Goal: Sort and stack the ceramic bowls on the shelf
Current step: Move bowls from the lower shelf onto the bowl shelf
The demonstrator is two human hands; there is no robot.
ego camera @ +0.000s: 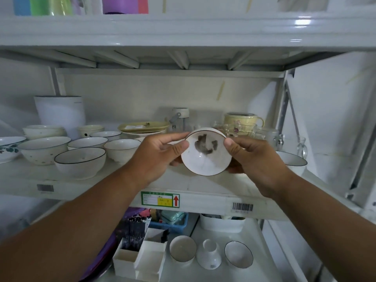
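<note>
A small white ceramic bowl (206,152) with a brown rim and a grey picture inside is tilted toward me above the middle shelf (114,180). My left hand (156,155) grips its left rim, thumb on the inside edge. My right hand (252,157) grips its right rim the same way. Several white bowls with dark rims (80,164) stand loose on the shelf's left half, some with small dots (43,152). Another dark-rimmed bowl (293,159) sits at the right, partly hidden by my right hand.
Behind the bowl stand a yellow oval dish (143,128), a jar, glass mugs (268,135) and a yellow pot (242,119). A tall white container (61,112) fills the back left. The lower shelf holds three small bowls (183,251), white boxes and a blue basket.
</note>
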